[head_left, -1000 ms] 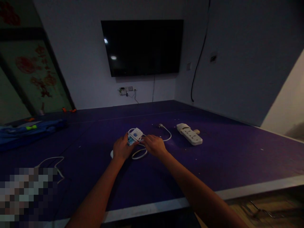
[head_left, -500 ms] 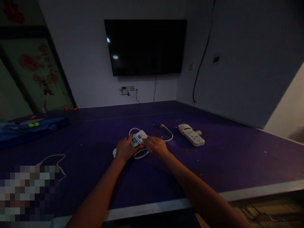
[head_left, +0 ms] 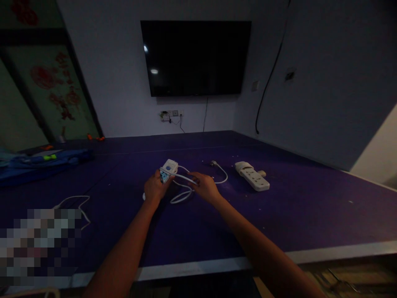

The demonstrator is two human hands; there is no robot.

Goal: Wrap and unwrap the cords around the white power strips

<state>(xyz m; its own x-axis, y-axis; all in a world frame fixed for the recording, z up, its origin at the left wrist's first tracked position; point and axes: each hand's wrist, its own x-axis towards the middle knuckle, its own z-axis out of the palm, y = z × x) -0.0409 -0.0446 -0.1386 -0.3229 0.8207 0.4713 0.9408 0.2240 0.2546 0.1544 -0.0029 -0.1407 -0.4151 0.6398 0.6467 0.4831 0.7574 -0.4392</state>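
Observation:
My left hand (head_left: 154,188) is closed around a small white power strip (head_left: 168,169) with a blue button, lifted off the dark purple surface (head_left: 310,207). Its white cord (head_left: 182,191) loops between my hands and runs right to a plug (head_left: 213,164) lying on the surface. My right hand (head_left: 205,186) pinches this cord just right of the strip.
A second white power strip (head_left: 252,176) lies to the right of my hands. Another white cable (head_left: 74,205) lies at the left. Blue fabric (head_left: 40,163) is bunched at the far left. A dark TV (head_left: 195,58) hangs on the wall above a wall socket (head_left: 170,114).
My left hand has raised the small power strip from the surface and tilted it. My right hand has gone from resting on the cord to pinching it. The view has shifted slightly.

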